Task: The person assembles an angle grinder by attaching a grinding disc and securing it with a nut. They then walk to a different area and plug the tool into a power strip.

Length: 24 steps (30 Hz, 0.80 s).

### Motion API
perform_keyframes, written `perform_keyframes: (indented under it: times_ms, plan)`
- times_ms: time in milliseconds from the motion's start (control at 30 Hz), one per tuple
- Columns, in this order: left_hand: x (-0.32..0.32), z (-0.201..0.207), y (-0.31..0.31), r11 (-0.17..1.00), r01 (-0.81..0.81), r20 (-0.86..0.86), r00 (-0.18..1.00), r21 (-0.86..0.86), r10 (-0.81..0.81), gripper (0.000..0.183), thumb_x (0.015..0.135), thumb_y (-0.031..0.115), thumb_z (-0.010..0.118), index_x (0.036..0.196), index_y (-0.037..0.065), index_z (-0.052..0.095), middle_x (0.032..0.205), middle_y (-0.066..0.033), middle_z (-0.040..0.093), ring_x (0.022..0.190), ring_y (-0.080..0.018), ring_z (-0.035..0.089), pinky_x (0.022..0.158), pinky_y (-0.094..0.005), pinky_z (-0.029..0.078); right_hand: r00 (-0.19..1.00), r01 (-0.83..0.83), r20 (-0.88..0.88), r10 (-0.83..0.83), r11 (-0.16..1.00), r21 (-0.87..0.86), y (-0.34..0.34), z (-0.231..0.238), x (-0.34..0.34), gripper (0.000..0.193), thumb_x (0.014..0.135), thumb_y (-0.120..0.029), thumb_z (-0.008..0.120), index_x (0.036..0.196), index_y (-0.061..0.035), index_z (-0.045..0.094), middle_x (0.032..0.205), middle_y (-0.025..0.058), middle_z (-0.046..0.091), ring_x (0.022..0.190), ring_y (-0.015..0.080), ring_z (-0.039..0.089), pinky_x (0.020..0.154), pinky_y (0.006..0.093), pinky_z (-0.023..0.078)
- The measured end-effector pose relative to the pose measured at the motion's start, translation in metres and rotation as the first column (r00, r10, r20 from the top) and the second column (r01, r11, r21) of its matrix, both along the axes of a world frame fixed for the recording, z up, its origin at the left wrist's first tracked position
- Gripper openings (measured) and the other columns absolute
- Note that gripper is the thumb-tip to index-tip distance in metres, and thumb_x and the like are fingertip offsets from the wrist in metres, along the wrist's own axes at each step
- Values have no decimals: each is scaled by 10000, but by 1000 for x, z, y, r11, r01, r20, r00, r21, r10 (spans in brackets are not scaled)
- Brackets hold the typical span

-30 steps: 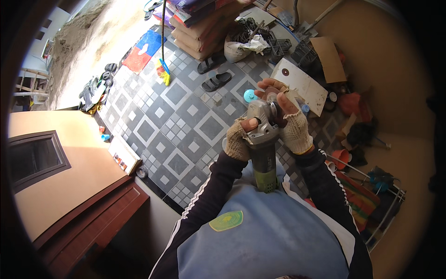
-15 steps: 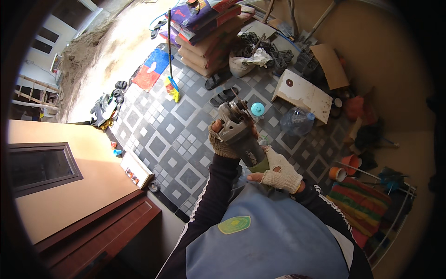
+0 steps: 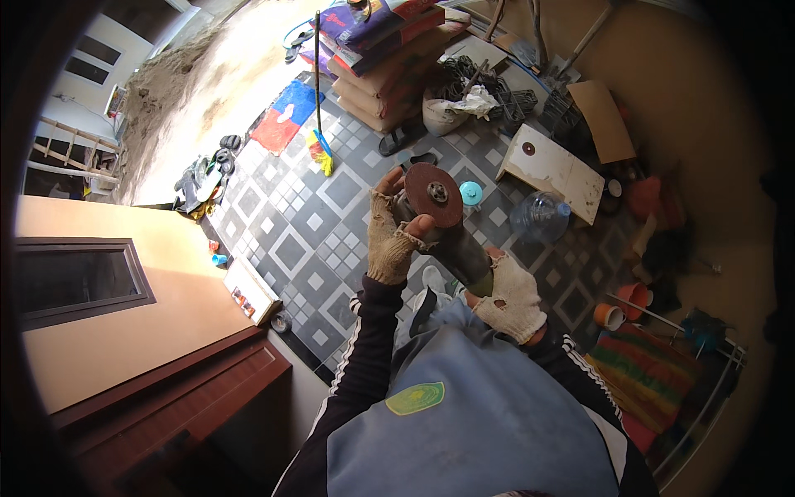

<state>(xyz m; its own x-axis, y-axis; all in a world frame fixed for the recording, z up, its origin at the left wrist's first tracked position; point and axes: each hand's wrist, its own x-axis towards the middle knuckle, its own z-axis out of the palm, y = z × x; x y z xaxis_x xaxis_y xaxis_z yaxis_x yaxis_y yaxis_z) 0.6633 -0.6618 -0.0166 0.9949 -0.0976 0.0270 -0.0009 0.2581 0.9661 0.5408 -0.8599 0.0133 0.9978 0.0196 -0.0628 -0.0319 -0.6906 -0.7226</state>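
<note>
An angle grinder (image 3: pixel 460 255) is held between my two hands in front of my body. Its round reddish-brown abrasive disc (image 3: pixel 424 195) faces up toward me, with a metal nut at the centre. My left hand (image 3: pixel 391 236), in a worn fingerless knit glove, grips the head end, the thumb at the disc's lower edge and the fingers at its far left side. Around the rear of the body closes my right hand (image 3: pixel 508 300), gloved alike; some of its fingers are hidden beneath the tool.
Patterned tiles cover the floor. Beyond the grinder stand a turquoise-lidded container (image 3: pixel 470 194), a clear plastic bottle (image 3: pixel 540 217) and a stained white board (image 3: pixel 553 174). Stacked sacks (image 3: pixel 373 79) rise at the back. Orange pots (image 3: pixel 609 316) sit at right, a tan door (image 3: pixel 124 306) at left.
The grinder has been rolled over, so its disc now faces me instead of standing edge-on. My left hand has shifted its hold, thumb now by the disc. The view has shifted slightly.
</note>
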Motion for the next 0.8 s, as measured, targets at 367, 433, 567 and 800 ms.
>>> perform_keyframes:
  times_ms: [367,433,567,800]
  plan:
    - [-6,0,-44,992,78,-27,996,-94,-81,1042,721,476,939,1489,-4,423,1433,-145,533,1329,-256,541,1123,-402,444,995,16,102,-13,1000,-23,-53,-3,5,591,722,-179,804,1253,-34,589,1038,174,669,935,386,693,796,435,570]
    - [-7,0,-53,991,55,-15,998,-123,-58,1008,743,476,925,1482,-4,435,1439,-148,530,1334,-253,535,1125,-400,440,994,12,105,-9,1000,-26,-64,-4,8,584,728,-177,800,1255,-35,592,1030,172,670,930,381,695,797,434,570]
    - [-3,7,-61,971,92,-49,993,-220,-105,948,771,393,922,1484,2,435,1394,-140,570,1271,-244,584,1076,-394,482,998,-30,52,31,999,-16,-78,-9,12,595,737,-190,800,1269,-25,591,1044,178,675,942,383,697,814,430,573]
    - [-3,22,-77,958,73,-18,997,278,-71,1102,646,246,1000,1523,43,365,1317,-131,588,1219,-238,614,1031,-389,520,999,-32,24,31,998,59,-82,-18,13,697,708,-229,849,1306,1,575,1118,194,692,1004,367,707,864,422,571]
